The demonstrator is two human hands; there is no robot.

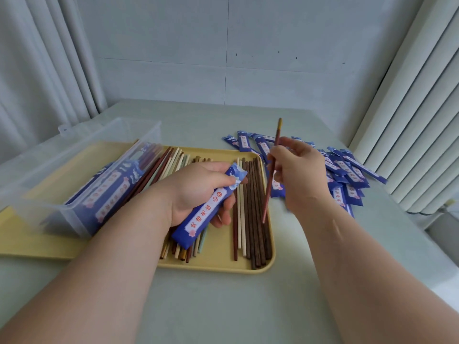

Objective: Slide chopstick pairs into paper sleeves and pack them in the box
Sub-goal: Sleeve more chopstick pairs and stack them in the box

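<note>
Sleeve (208, 207) is gripped by left hand (196, 188), mouth toward right hand (300, 175) (chopstick (267, 197) pinched, approx. upright), w/ axes misaligned.

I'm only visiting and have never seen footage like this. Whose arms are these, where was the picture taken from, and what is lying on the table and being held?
No machine here: these are a person's two bare arms, seen from a camera worn on their head, looking down. The left hand grips a blue printed paper sleeve. The right hand pinches a thin reddish-brown chopstick, tilted above a flat yellow tray of loose wooden chopsticks in brown, red and cream. Left of it sits a clear plastic box with filled sleeves inside. A pile of more blue sleeves lies on the pale table to the right.
</note>
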